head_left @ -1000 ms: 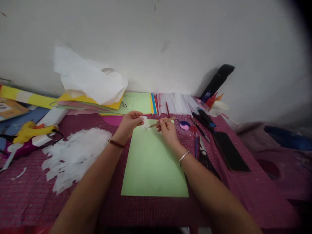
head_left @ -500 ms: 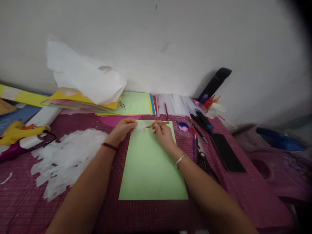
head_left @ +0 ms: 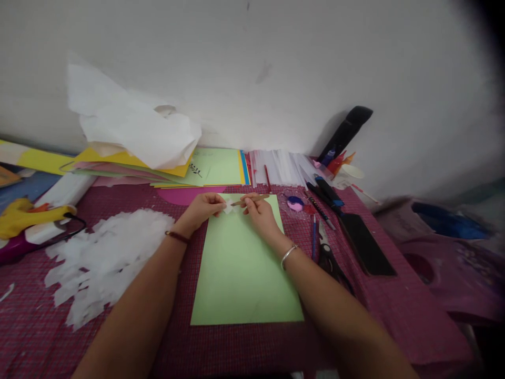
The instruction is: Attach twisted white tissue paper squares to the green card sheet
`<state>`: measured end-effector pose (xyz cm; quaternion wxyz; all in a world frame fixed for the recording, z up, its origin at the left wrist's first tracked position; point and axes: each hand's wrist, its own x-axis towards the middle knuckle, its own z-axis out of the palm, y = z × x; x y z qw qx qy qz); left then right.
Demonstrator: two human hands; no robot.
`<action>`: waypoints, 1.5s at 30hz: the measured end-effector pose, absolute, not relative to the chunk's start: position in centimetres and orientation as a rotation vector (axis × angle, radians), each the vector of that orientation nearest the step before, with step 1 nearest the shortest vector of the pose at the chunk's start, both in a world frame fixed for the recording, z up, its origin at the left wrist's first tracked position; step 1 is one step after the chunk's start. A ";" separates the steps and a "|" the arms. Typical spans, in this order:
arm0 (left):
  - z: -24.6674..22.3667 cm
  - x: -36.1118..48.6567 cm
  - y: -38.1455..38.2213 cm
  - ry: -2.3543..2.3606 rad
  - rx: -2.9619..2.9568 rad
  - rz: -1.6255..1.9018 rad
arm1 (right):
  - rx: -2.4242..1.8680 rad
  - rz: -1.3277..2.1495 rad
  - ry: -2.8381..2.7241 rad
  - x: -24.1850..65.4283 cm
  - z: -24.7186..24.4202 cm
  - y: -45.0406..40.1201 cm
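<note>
On the table lies a light green sheet of paper [head_left: 248, 263], upright to me, with both hands over its far end. My left hand [head_left: 205, 209] is closed, pinching a small white piece of paper [head_left: 229, 206] between thumb and fingers. In my right hand [head_left: 258, 211] is a thin brown stick [head_left: 258, 198], gripped like a pen. Its tip points left and meets or nearly meets the white piece; I cannot tell which. A heap of torn white paper pieces [head_left: 114, 252] spreads left of my left forearm.
Crumpled white paper [head_left: 134, 126] tops coloured sheets at the back left. A yellow glue gun [head_left: 27, 216] lies at far left. Scissors [head_left: 329, 258], a blue pen-like tool [head_left: 314, 237], a black phone-like slab [head_left: 366, 245] and clear glue sticks [head_left: 282, 168] are to the right and back.
The white bits at the sheet's far end now appear as one piece held up between my fingers. The stick's tip has shifted slightly left and up; the view has moved a little.
</note>
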<state>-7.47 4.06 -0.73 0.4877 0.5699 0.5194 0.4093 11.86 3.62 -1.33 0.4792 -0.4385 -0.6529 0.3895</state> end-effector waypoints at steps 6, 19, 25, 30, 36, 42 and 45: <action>-0.5 -5.6 4.3 1.455 1.444 1.023 | -1.034 0.933 -1.451 12.4 -0.7 3.5; -0.6 -5.2 4.5 1.509 1.443 1.056 | -1.088 0.769 -1.695 12.4 -1.6 3.3; -0.4 -5.3 4.3 1.478 1.372 1.152 | -1.137 0.666 -1.808 12.3 -1.6 3.3; -0.4 -5.5 4.2 1.454 1.129 1.299 | -1.101 0.422 -2.081 12.2 -0.6 2.7; -0.3 -5.5 4.1 1.451 1.092 1.298 | -1.023 0.283 -2.323 12.2 0.0 2.0; -1.0 -5.5 4.4 1.500 1.159 1.247 | -1.064 0.758 -1.588 12.8 -0.2 2.6; -0.4 -5.4 4.5 1.494 1.136 1.262 | -1.050 1.055 -1.277 12.7 -0.2 2.8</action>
